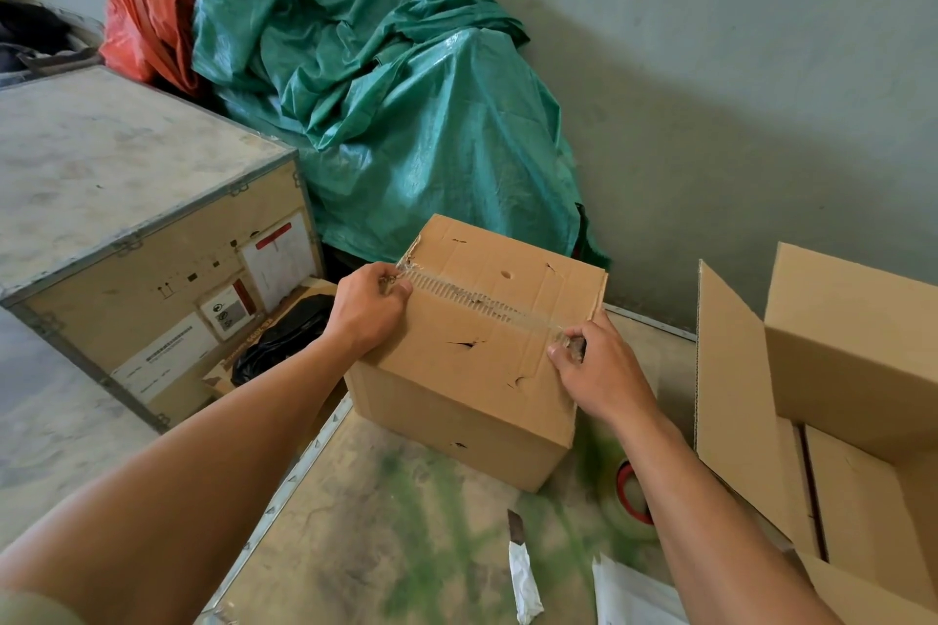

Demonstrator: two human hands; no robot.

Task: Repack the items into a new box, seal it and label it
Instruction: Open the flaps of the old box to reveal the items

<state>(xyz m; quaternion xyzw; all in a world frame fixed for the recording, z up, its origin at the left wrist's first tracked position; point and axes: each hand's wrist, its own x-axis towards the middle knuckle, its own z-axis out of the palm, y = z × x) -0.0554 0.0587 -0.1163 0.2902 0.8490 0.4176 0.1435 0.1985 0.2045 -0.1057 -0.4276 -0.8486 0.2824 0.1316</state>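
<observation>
A worn, punctured cardboard box stands closed on a wooden crate top. A strip of clear tape runs across its top seam. My left hand pinches the crumpled tape end at the box's far left edge. At the near right edge my right hand pinches the other tape end. A new open cardboard box stands at the right with its flaps up. A roll of clear tape with a red core lies beside my right forearm.
A knife with a paper-wrapped handle and white paper lie near the front edge. A large wooden crate with labels stands at the left. A green tarp and an orange tarp are heaped against the wall.
</observation>
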